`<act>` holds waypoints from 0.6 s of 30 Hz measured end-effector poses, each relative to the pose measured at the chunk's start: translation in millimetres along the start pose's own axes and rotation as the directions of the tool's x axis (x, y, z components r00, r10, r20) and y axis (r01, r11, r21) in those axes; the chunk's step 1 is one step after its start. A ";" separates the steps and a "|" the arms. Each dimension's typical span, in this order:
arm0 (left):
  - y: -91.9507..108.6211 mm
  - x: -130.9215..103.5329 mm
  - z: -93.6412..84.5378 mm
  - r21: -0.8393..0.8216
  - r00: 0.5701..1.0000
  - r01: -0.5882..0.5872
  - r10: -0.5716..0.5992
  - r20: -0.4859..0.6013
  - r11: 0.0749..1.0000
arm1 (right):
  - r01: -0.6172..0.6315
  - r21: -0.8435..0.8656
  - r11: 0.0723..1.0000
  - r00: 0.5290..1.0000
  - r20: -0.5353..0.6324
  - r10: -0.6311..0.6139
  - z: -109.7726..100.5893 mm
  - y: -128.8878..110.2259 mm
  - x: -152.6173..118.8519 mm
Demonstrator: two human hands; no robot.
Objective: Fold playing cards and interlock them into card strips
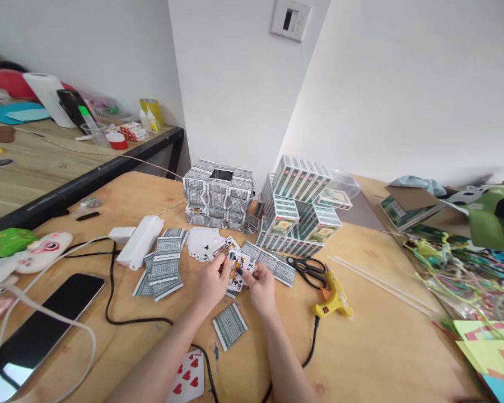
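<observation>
Playing cards (237, 271), face up with a king and a queen showing, are held between my two hands. My left hand (214, 281) pinches their left side, and my right hand (260, 284) grips their right side. Just beyond lie fanned face-up cards (201, 244). Folded grey-backed cards (166, 263) are piled to the left, and one folded card (230, 326) lies nearer, between my forearms. A row of grey-backed cards (273, 263) extends right of my hands. Behind stands a structure built of folded cards (218, 196).
Stacked card boxes (296, 210) stand at the back right. Black scissors (308, 271) and a yellow glue gun (334, 299) lie right of my hands, near white sticks (378, 282). On the left are a white power strip (140, 243), cables and a phone (46, 330).
</observation>
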State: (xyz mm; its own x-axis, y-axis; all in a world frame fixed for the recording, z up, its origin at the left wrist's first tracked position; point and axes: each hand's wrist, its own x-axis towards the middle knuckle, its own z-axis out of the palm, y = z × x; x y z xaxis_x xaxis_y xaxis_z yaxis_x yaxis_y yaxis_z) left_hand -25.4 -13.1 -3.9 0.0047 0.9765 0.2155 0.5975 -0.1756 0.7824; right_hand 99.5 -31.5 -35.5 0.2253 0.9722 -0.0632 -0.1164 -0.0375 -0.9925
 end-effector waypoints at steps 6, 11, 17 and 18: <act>1.8 -0.5 -0.5 0.036 1.000 0.008 -0.007 -0.010 0.999 | -0.012 0.030 0.999 1.000 0.026 0.011 0.8 -2.8 -2.3; 0.6 -1.2 0.0 0.070 1.000 0.012 -0.011 -0.008 0.997 | -0.008 0.035 0.999 0.999 0.036 0.007 1.0 -5.8 -2.7; -3.9 -1.6 2.6 0.201 1.000 0.024 -0.026 0.003 0.979 | -0.011 0.038 0.999 1.000 0.026 0.010 0.5 -6.7 -1.9; -4.5 -1.5 2.8 0.237 1.000 0.026 -0.027 0.001 0.971 | -0.007 0.032 0.999 1.000 0.020 0.006 0.4 -6.5 -1.9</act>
State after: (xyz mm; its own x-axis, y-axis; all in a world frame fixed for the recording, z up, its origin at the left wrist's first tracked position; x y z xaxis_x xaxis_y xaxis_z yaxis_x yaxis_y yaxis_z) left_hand -25.9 -13.4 -9.4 -0.0104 0.9810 0.1939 0.7703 -0.1158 0.6271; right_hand 99.4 -33.0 -28.9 0.2048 0.9765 -0.0669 -0.1492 -0.0364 -0.9881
